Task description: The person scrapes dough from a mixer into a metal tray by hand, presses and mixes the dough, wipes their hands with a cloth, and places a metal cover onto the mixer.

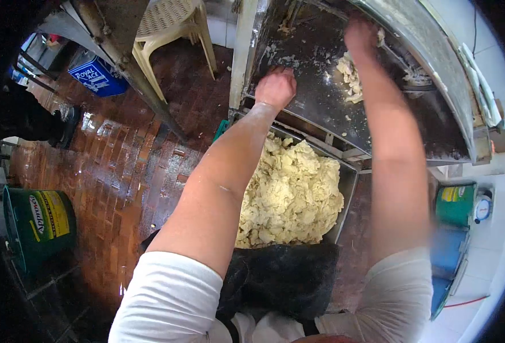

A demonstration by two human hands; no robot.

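My left hand (276, 89) rests with curled fingers near the front edge of a dark, flour-dusted metal surface (309, 108). Anything inside those fingers is hidden. Farther out, my right hand (361, 38) reaches over the same surface toward its far side, smeared by motion. Scraps of pale dough (350, 79) lie beside and under my right forearm. Below the surface, closer to my body, a big lumpy mass of yellowish dough (298, 191) fills a metal container (348, 197), partly behind my left forearm.
A curved metal guard (435, 51) borders the surface on the right. A plastic stool (169, 26), a blue tin (97, 74) and a green bucket (40, 226) stand on the wet brick floor (115, 171). Another person's dark-clothed leg (29, 117) shows at left.
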